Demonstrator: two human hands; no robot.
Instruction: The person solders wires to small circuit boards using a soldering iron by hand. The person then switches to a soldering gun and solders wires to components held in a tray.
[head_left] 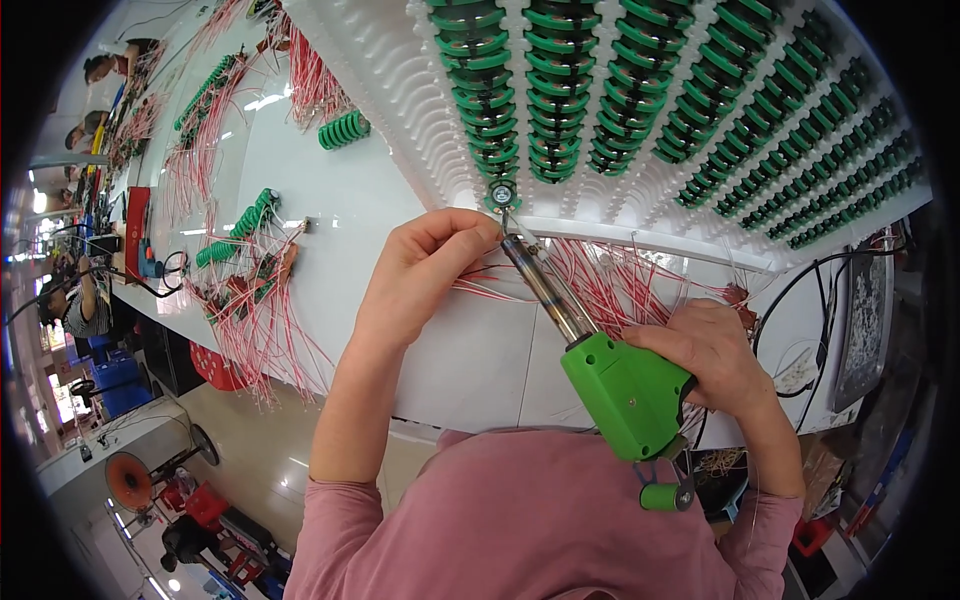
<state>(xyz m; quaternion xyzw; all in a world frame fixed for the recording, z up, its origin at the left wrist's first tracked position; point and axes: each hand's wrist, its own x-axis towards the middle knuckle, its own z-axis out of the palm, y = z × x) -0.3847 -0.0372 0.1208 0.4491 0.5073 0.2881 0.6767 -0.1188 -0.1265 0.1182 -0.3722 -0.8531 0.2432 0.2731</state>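
My right hand (715, 350) is wrapped round the handle of a green soldering gun (625, 395). Its long metal barrel points up and to the left. The tip meets a small round green-rimmed part (502, 194) at the near edge of a white foam tray (385, 100). Beside that tip, my left hand (415, 270) is closed in a pinch. Red and white wires (490, 287) trail from beneath its fingers, whose exact grip is partly hidden. Rows of similar green round parts (560, 90) stand in the tray's slots. A solder spool (665, 497) hangs below the gun.
Red and white wires (615, 285) lie bunched under the tray's near edge. Wired green parts (240, 230) lie on the white table (350, 190) to the left. A black cable (765, 320) loops at right. Other people sit at benches far left; an orange fan (130, 480) stands beyond.
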